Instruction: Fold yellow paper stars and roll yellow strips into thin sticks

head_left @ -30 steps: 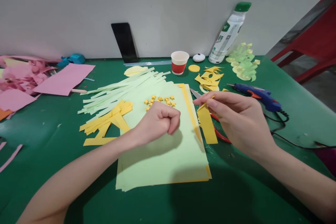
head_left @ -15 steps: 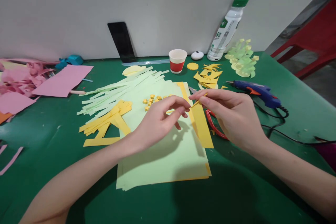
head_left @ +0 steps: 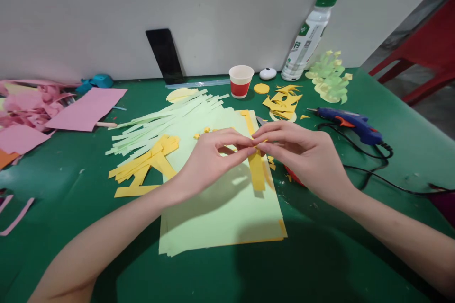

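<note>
OK, my L hand [head_left: 215, 158] & R hand [head_left: 305, 154] both pinch the yellow paper strip [head_left: 257, 174] by its top end, tail hanging over green paper sheets [head_left: 220, 220] on the desk [head_left: 149, 265]. Grip's narrow both sides, holding just that strip. Step looks like folding that end, IMO; next move prob. calls for firm thumb pressure. Exact fold's hidden, can't tell.

In the upper left of the frame a black phone [head_left: 165, 57] is leaning against the pale wall [head_left: 227, 14], while a red-and-white cup [head_left: 241, 86] is standing at upper centre, a green-capped bottle [head_left: 306, 42] at upper right, and a blue glue gun [head_left: 350, 122] is lying at the right.
</note>
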